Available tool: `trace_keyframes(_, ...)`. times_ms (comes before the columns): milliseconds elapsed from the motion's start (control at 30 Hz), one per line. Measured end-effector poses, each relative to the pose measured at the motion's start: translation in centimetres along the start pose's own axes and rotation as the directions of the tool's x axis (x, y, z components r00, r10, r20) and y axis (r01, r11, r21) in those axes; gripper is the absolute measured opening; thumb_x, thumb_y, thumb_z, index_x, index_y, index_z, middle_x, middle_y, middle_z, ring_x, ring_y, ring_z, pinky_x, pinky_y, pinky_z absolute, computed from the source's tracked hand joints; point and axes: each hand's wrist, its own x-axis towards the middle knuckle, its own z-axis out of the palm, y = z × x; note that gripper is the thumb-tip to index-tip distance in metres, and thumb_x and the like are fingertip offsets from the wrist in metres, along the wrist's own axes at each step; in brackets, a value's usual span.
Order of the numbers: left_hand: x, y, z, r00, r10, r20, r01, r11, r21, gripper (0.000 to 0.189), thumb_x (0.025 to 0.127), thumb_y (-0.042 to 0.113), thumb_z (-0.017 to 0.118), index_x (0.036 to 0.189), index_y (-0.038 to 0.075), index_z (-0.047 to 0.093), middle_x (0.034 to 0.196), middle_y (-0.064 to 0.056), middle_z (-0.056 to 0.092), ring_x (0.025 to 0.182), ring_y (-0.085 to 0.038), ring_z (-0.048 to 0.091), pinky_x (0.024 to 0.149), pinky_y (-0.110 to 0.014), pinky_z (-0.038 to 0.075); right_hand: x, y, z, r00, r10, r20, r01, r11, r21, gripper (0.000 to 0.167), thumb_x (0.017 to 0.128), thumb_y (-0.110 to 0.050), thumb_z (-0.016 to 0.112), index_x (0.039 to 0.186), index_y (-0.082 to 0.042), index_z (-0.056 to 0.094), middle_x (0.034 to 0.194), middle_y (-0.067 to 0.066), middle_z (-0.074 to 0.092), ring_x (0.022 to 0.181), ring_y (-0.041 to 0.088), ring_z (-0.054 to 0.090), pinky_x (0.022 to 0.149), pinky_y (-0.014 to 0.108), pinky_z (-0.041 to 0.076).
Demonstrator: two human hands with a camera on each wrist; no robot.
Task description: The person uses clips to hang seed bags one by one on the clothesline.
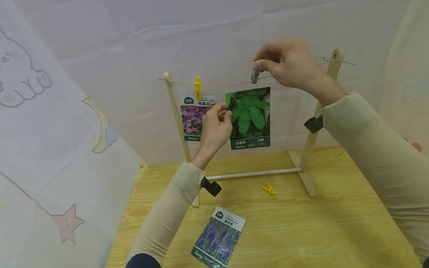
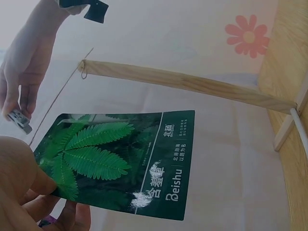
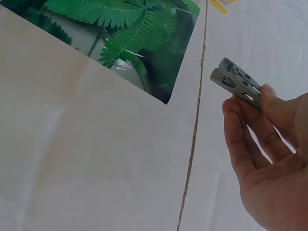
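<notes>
My left hand [image 1: 217,127] pinches the left edge of a green seed packet [image 1: 250,119] with a fern-like leaf on it, just below the string [image 3: 195,130]. Between thumb and fingers my right hand [image 1: 289,64] holds a grey clothespin [image 3: 236,82], close to the string and above the packet's right side. In the right wrist view the clothespin is apart from the string. A yellow clothespin [image 1: 198,88] holds a pink-flower seed packet [image 1: 191,119] on the string at the left; my left hand covers part of that packet.
The string runs between two wooden posts [image 1: 334,68] joined by a white rod [image 1: 255,173] low down. On the wooden table [image 1: 306,237] lie a second yellow clothespin [image 1: 268,188] and a purple-flower seed packet [image 1: 219,240]. Pale printed cloth [image 1: 86,172] surrounds the table.
</notes>
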Motion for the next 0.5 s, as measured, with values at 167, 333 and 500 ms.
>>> trace_keyframes(167, 0.1, 0.0, 0.0, 1.0, -0.004, -0.011, 0.004, 1.0, -0.005, 0.026, 0.11, 0.01, 0.058, 0.132, 0.001, 0.069, 0.122, -0.016, 0.078, 0.108, -0.029, 0.076, 0.093, -0.043, 0.062, 0.7, 0.1, 0.2, 1.0, 0.011, 0.014, -0.011, 1.0, 0.003, 0.026, 0.109, -0.028, 0.064, 0.118, -0.008, 0.079, 0.108, 0.016, 0.078, 0.086, 0.019, 0.062, 0.075, 0.033, 0.043)
trace_keyframes(333, 0.2, 0.0, 0.1, 1.0, -0.006, -0.007, 0.006, 1.0, -0.002, 0.027, 0.11, 0.011, 0.058, 0.133, 0.002, 0.068, 0.123, -0.015, 0.078, 0.11, -0.028, 0.075, 0.095, -0.043, 0.061, 1.1, 0.5, 0.4, 0.999, 0.032, 0.034, -0.032, 0.999, 0.001, 0.026, 0.109, -0.026, 0.064, 0.119, -0.007, 0.079, 0.11, 0.016, 0.078, 0.087, 0.019, 0.062, 0.075, 0.033, 0.044)
trace_keyframes(500, -0.1, 0.1, 0.1, 1.0, -0.006, 0.008, 0.006, 1.0, -0.003, 0.028, 0.111, 0.011, 0.056, 0.135, 0.002, 0.067, 0.124, -0.015, 0.077, 0.11, -0.029, 0.074, 0.095, -0.045, 0.06, 1.3, 0.8, 0.6, 0.997, 0.045, 0.057, -0.045, 0.999, -0.001, 0.026, 0.109, -0.026, 0.064, 0.119, -0.007, 0.079, 0.109, 0.017, 0.078, 0.088, 0.021, 0.064, 0.074, 0.033, 0.045)
